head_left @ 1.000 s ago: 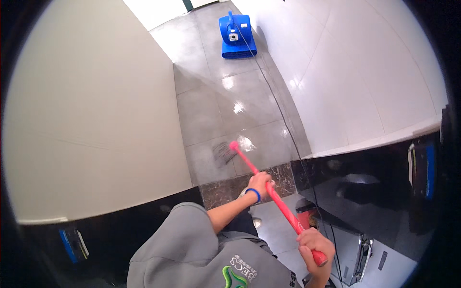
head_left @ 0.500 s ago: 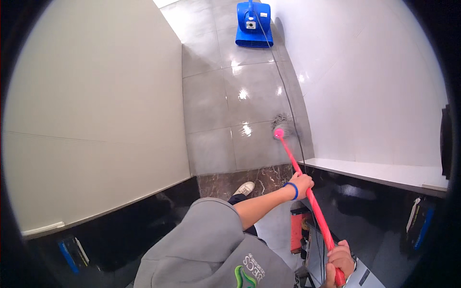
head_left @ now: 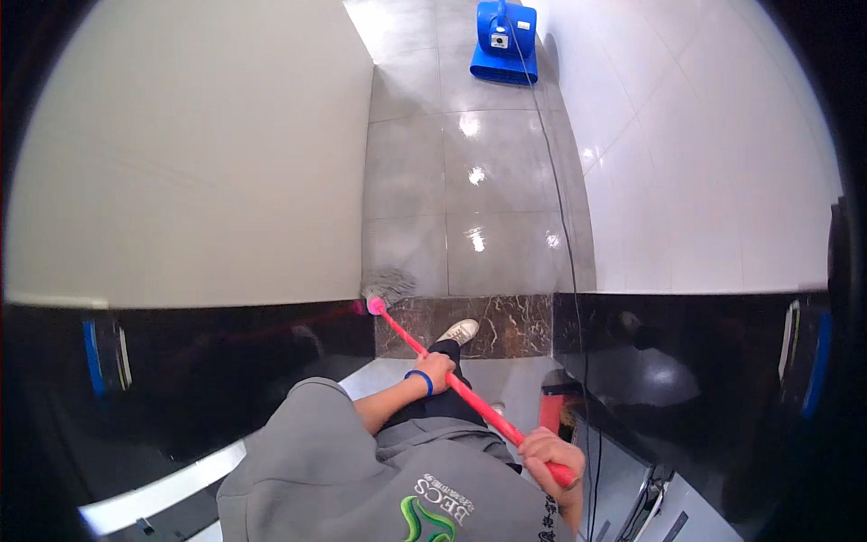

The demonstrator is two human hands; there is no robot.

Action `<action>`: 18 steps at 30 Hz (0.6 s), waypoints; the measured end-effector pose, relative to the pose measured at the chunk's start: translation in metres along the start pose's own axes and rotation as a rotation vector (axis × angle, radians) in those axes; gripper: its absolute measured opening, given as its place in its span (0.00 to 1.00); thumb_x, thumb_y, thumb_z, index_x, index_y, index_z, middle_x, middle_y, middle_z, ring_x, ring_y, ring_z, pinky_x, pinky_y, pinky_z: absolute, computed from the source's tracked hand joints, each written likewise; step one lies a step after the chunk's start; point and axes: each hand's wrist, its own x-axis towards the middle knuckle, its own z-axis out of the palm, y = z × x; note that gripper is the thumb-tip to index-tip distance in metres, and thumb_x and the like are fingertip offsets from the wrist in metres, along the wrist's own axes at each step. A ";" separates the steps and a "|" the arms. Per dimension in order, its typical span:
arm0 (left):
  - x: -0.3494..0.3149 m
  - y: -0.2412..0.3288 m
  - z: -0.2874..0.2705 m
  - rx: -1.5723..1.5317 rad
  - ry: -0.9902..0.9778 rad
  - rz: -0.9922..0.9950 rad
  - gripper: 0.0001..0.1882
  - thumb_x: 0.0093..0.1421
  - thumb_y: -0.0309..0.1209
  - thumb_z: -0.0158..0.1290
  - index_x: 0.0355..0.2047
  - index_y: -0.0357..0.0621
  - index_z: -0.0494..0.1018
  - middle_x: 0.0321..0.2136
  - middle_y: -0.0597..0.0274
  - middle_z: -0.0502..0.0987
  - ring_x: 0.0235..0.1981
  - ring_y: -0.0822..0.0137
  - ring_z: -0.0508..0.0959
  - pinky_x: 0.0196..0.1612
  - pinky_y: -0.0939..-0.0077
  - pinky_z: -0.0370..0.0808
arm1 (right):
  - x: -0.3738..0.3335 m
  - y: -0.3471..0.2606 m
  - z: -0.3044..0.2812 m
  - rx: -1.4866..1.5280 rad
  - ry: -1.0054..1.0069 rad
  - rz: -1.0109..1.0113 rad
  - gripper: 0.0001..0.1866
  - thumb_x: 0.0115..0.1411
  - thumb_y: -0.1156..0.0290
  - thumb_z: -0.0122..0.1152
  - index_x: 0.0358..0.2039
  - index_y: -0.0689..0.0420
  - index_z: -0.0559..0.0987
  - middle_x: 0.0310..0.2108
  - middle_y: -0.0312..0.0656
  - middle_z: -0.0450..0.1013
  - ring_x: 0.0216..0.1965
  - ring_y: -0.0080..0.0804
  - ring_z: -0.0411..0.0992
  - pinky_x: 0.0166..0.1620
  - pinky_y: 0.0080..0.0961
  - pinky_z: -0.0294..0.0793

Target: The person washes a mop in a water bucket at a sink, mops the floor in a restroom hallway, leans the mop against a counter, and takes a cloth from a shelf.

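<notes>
A broad cream wall [head_left: 190, 181] fills ten o'clock, and a white wall [head_left: 704, 163] fills two. Between them the grey tiled floor [head_left: 406, 172] runs up to twelve, bright with reflections, and a dark veined threshold [head_left: 519, 327] crosses its near end. The red-handled mop [head_left: 488, 412] slants through both hands, its grey strands [head_left: 393, 282] on the tiles by the cream wall's foot, at eleven from the left hand. A blue blower [head_left: 508, 36] stands just past twelve. The right hand [head_left: 549, 452] has its fingers curled around the mop near the top end; the left hand [head_left: 438, 369], fingers likewise wrapped around it, grips farther down. A light shoe [head_left: 461, 331] sits at one from the left hand, whose wrist wears a blue band [head_left: 424, 378].
</notes>
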 end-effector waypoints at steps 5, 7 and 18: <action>-0.024 0.057 0.070 -0.030 0.216 -0.041 0.11 0.48 0.39 0.55 0.22 0.45 0.75 0.28 0.53 0.75 0.37 0.51 0.76 0.38 0.51 0.71 | -0.103 -0.002 -0.026 -0.021 -0.027 0.027 0.05 0.48 0.83 0.56 0.17 0.62 0.72 0.24 0.44 0.72 0.30 0.38 0.71 0.38 0.32 0.70; -0.033 0.104 0.092 -0.037 0.325 -0.025 0.09 0.45 0.39 0.57 0.21 0.48 0.75 0.27 0.55 0.74 0.37 0.52 0.75 0.37 0.53 0.70 | -0.140 -0.036 -0.029 -0.028 0.024 0.024 0.04 0.47 0.82 0.56 0.18 0.62 0.72 0.23 0.44 0.72 0.30 0.38 0.71 0.39 0.33 0.69; -0.028 0.305 0.145 -0.400 0.472 0.333 0.07 0.46 0.36 0.56 0.19 0.49 0.72 0.26 0.59 0.73 0.36 0.54 0.75 0.39 0.55 0.67 | -0.253 -0.130 -0.042 -0.578 -0.066 -0.235 0.07 0.46 0.83 0.54 0.17 0.60 0.69 0.19 0.42 0.69 0.27 0.38 0.71 0.46 0.45 0.64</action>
